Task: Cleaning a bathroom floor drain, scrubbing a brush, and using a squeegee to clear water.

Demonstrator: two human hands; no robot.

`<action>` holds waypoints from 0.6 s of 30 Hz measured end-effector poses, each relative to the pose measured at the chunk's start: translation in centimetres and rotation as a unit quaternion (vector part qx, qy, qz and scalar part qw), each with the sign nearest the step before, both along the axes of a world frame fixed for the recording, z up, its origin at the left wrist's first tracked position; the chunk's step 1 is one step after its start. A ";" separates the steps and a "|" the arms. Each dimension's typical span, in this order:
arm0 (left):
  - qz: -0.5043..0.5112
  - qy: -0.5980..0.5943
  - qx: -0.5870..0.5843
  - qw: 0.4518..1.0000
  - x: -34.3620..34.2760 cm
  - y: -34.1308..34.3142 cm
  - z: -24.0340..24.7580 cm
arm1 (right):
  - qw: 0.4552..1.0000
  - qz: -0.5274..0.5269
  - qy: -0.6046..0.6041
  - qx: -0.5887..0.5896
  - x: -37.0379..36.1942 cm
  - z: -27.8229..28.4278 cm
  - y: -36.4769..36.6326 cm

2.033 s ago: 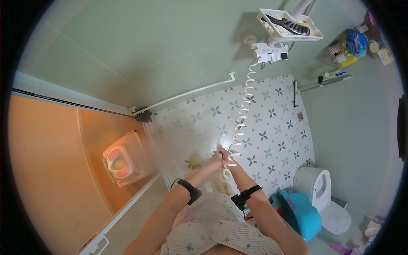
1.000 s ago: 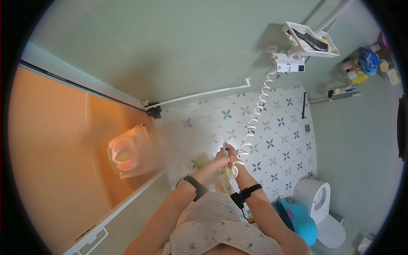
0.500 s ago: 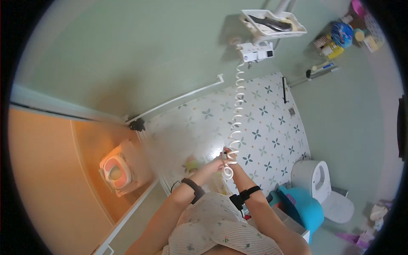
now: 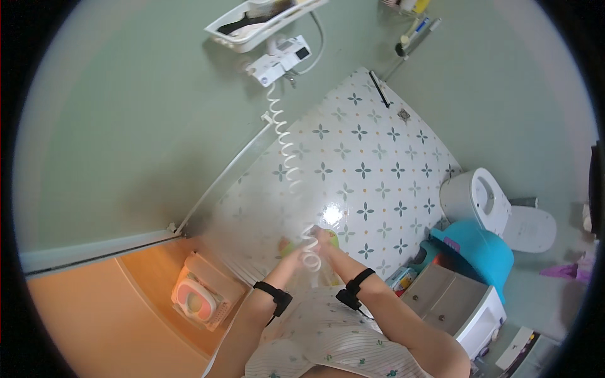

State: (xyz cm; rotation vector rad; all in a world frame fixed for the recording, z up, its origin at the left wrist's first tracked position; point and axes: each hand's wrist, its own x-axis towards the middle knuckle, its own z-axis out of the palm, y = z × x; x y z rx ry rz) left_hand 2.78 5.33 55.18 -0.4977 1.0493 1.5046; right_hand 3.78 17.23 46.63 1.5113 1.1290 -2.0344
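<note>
A white coiled hose point(image 4: 287, 160) runs down from a white wall fixture point(image 4: 278, 60) to my hands, which meet low in the middle of the view. My left hand point(image 4: 297, 257) and my right hand point(image 4: 328, 247) are both closed around the lower end of the hose point(image 4: 310, 251), close together and touching. Each wrist wears a black band. What sits at the hose's end is blurred and hidden by my fingers. Something small and green point(image 4: 288, 246) shows just behind my hands above the patterned tile floor point(image 4: 365, 170).
A white toilet point(image 4: 482, 201) stands at the right, with a blue tub point(image 4: 482, 252) and a white drawer unit point(image 4: 457, 305) nearer to me. A pink and white seat point(image 4: 195, 301) lies on the orange floor at the left. A white wall shelf point(image 4: 255, 22) hangs above the fixture.
My hands stay closed together on the hose end. The view has swung, so the wall fixture and shelf now sit further left and the toilet shows larger at the right.
</note>
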 end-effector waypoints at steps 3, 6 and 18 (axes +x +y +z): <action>0.023 -0.001 -0.038 0.999 -0.3 -2.4 -0.6 | 0.999 0.006 0.022 -0.022 -2.1 4.5 -1.3; -0.017 0.017 -0.019 1.000 -1.7 1.8 0.2 | 0.998 0.045 0.012 0.044 -2.5 4.6 2.4; -0.070 0.023 -0.004 0.997 -2.6 7.3 1.2 | 0.992 -0.110 -0.025 -0.063 -1.2 3.4 5.0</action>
